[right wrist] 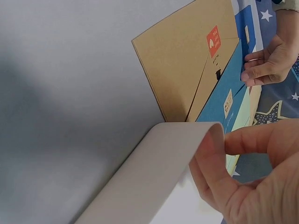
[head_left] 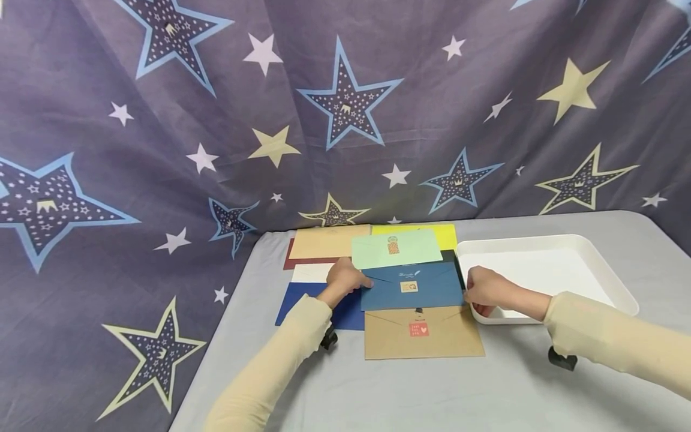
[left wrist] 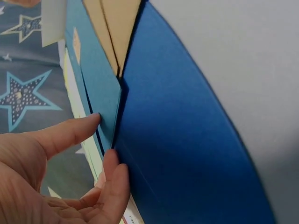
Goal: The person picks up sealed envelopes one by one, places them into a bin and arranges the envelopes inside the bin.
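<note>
Several envelopes lie overlapping on the cloth-covered table. My left hand [head_left: 345,277] pinches the left edge of a teal envelope [head_left: 385,294], thumb on top and fingers at its edge, as the left wrist view shows. Beneath that hand lies a dark blue envelope [left wrist: 173,126]. A brown envelope [head_left: 388,342] with a red heart label lies in front, and a mint green envelope [head_left: 372,249] behind. With my right hand [right wrist: 252,177] I hold the near-left rim of a white tray [right wrist: 140,182], fingers inside and thumb outside, close beside the teal envelope's right end.
Farther back lie a tan envelope [head_left: 324,243] and a yellow envelope [head_left: 447,234], partly covered. A dark red envelope [head_left: 290,262] and a white one [head_left: 310,273] show at the left. A star-patterned curtain [head_left: 302,78] hangs behind the table [head_left: 432,396].
</note>
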Available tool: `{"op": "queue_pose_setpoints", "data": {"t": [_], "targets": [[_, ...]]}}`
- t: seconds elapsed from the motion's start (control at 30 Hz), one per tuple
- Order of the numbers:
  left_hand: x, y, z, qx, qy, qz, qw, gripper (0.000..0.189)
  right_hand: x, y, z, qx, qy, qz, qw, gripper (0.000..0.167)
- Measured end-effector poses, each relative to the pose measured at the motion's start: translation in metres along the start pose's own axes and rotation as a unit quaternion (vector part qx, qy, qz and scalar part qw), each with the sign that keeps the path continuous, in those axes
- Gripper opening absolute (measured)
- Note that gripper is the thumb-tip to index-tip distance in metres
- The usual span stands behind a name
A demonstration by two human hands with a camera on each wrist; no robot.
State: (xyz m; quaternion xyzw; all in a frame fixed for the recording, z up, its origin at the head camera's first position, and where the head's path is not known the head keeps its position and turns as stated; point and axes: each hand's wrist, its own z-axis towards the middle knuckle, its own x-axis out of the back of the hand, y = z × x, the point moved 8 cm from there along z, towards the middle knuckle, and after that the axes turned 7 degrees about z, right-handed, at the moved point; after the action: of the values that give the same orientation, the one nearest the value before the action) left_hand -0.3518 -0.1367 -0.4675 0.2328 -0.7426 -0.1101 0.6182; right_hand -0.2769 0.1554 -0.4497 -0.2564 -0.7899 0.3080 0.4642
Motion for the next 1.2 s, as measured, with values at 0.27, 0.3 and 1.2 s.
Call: {"op": "queue_pose_setpoints", "data": {"t": [0.27, 0.3, 1.2], "targets": [[0.0, 0.0025, -0.0007, 0.017, 0.022, 0.035, 0.999, 0.046, 0.0004, -0.0009, -0.0012, -0.007, -0.001, -0.004, 1.0, 0.01], [-0.0003, 0.0022, -0.0006, 0.019, 0.023, 0.035, 0.999, 0.046, 0.0004, -0.0011, -0.0013, -0.006, -0.002, -0.004, 1.0, 0.01], [-0.0025, -0.0037, -0.0024, 0.047, 0.017, -0.005, 0.9987, 0.049, 0.0037, 0.0015, 0.0009, -0.017, -0.015, 0.008, 0.9997, 0.013]]}}
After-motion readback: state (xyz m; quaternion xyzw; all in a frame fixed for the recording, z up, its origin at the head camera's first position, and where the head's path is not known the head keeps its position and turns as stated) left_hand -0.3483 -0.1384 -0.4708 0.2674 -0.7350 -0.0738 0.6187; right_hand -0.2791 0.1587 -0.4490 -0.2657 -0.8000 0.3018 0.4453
